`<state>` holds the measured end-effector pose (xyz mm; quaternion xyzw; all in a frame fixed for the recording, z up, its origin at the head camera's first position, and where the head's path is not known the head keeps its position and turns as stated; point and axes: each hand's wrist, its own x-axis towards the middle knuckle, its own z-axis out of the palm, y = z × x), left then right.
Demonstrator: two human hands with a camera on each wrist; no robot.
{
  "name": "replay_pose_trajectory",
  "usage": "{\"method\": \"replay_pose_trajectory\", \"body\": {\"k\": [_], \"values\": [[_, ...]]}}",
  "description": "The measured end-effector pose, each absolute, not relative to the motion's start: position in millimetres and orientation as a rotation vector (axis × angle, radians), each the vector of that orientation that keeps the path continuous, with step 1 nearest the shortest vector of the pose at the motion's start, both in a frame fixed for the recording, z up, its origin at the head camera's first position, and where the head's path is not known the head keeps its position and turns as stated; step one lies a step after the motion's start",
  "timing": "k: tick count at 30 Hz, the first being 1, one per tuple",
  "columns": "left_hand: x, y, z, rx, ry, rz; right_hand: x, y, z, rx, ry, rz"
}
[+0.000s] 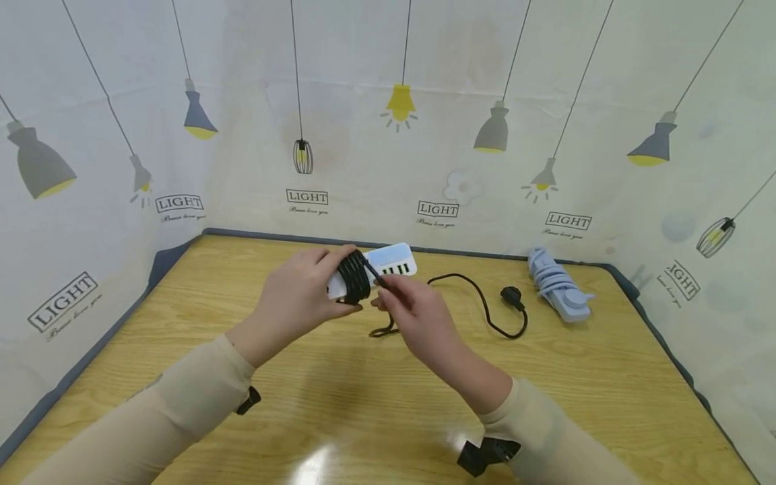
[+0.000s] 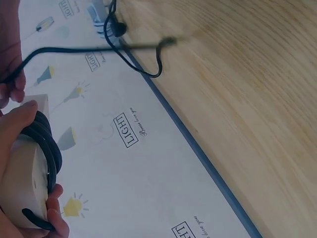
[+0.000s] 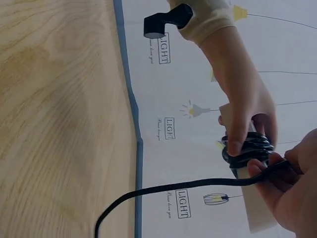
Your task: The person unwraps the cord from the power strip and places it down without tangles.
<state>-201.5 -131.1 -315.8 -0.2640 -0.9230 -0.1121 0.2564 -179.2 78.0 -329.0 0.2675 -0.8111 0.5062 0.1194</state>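
My left hand (image 1: 304, 286) grips a white power strip (image 1: 397, 254), raised off the table. Several turns of its black cord (image 1: 353, 277) are wound round the strip's body, close to the left fingers. Just right of those turns, my right hand (image 1: 418, 313) pinches the cord between thumb and fingers. From there the loose cord (image 3: 198, 183) droops to the table, and its black plug (image 1: 512, 296) lies at the right. In the left wrist view, the strip's underside (image 2: 22, 183) shows, with the thumb on the coils.
A second power strip (image 1: 560, 289), pale blue with its own cord wrapped round it, lies at the table's right rear. The wooden table (image 1: 339, 404) ends at a dark blue edge strip (image 1: 291, 238) under a printed backdrop. Each forearm wears a black camera mount.
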Motion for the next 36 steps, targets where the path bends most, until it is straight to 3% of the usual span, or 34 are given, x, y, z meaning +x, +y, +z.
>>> {"method": "replay_pose_trajectory", "body": {"k": [18,36], "values": [[-195.7,-131.8,-319.8,-0.838,-2.526,-0.214,-215.4,124.0,-308.8,1.203,-2.270,0.992],[-180.3,-131.6,-316.1,-0.977,-2.469,-0.446,-242.1,150.5,-320.1,1.079,-2.407,1.099]]}}
